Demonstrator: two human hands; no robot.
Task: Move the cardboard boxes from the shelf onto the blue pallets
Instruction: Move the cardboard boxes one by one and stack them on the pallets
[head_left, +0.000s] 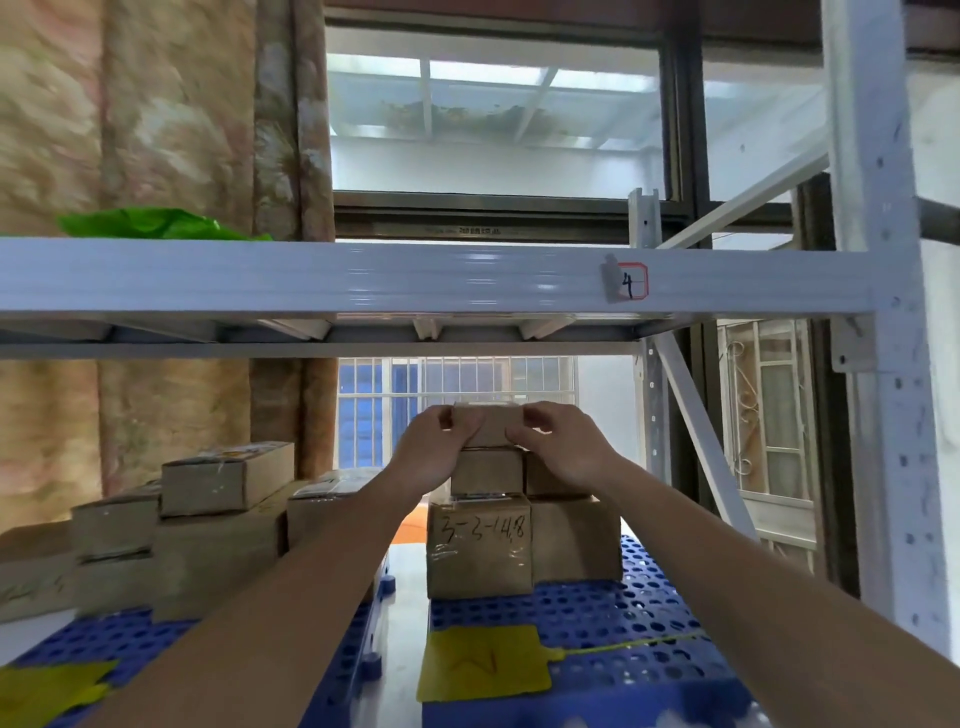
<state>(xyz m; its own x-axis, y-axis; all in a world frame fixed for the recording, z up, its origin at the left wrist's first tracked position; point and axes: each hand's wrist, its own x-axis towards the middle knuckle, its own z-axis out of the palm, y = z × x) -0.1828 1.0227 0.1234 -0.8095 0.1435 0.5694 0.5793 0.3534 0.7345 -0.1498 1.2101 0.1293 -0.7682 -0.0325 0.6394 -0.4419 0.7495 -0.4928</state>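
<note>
Both my hands hold one small cardboard box (488, 423) at the top of a stack. My left hand (434, 454) grips its left end and my right hand (563, 449) its right end. Under it sits another small box (485, 470), and below that a larger box marked "3-3-14,8" (480, 545). This stack stands on the right blue pallet (597, 618). The left blue pallet (98, 639) carries several more cardboard boxes (208, 519) in stepped piles. Whether the held box touches the one beneath it is unclear.
A grey shelf beam (415, 275) with a label "4" (631, 280) crosses just above the boxes. A white rack upright (883, 338) stands at the right. Yellow tags (483, 662) lie on both pallets. A green bag (156, 223) lies on the upper shelf.
</note>
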